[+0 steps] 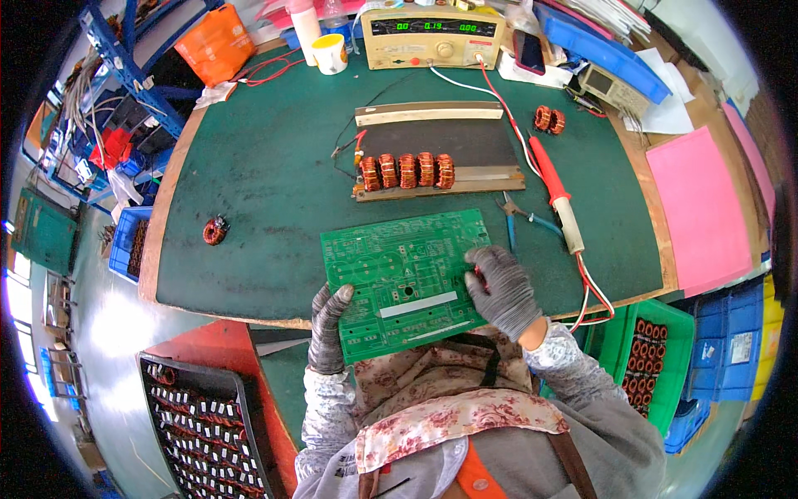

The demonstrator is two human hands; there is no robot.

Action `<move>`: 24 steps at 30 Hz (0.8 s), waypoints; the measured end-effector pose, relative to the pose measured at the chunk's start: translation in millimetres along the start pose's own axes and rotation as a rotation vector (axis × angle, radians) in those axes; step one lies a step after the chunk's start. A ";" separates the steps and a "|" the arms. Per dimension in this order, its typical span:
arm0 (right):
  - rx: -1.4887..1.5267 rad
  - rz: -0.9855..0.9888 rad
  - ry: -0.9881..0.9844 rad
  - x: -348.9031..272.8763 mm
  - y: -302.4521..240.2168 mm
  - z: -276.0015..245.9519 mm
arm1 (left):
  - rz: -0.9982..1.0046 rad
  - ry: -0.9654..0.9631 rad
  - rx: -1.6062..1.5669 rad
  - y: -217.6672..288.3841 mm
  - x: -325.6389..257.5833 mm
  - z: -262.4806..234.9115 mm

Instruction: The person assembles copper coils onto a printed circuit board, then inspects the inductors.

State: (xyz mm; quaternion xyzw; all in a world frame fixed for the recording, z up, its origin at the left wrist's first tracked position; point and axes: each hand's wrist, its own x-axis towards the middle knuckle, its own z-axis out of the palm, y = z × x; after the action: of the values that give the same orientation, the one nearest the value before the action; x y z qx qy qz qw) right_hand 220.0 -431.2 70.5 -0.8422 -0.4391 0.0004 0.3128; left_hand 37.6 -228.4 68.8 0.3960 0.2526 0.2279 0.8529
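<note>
A green circuit board [399, 274] lies at the near edge of the green-topped bench [266, 191]. My left hand [328, 324], in a grey glove, grips the board's lower left edge. My right hand [501, 291], also gloved, rests on the board's right edge; a small red-orange part seems pinched in its fingers, but I cannot tell for sure. Beyond the board, a row of several copper-wound coils [407, 170] stands on a dark jig [440, 150].
A red probe [553, 187] with red and white leads lies right of the jig, blue-handled pliers [519, 218] beside it. One loose coil [215, 230] sits left, another [549, 121] far right. A beige test meter [432, 37], cup [331, 52], pink sheet [702, 208], component tray [204, 437] and green bin [652, 353] surround the bench.
</note>
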 end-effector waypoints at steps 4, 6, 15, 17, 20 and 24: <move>0.403 -0.124 -0.195 0.2 13.4 -21.1 | -0.007 -0.029 -0.013 1.3 3.7 -5.1; 0.534 -0.061 -0.223 -3.6 28.3 -14.8 | -0.007 -0.026 -0.019 2.0 3.1 -3.2; 0.742 0.070 0.061 41.9 78.0 -73.8 | 0.022 -0.012 0.085 0.4 8.0 3.1; 0.583 0.047 0.427 70.7 112.2 -92.6 | 0.029 0.014 0.144 0.3 5.9 -2.5; 0.062 0.258 0.587 121.5 164.2 -118.1 | 0.060 0.035 0.127 -1.4 3.7 -4.1; 0.027 0.353 0.470 155.0 258.2 -125.2 | 0.026 0.031 0.102 -4.7 6.8 1.0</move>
State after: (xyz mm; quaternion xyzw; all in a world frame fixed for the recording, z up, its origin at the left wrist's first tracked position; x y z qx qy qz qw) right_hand 540.6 -490.4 77.5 -0.8784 -0.2014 -0.1345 0.4121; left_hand 44.3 -227.7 63.9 0.4385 0.2717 0.2318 0.8247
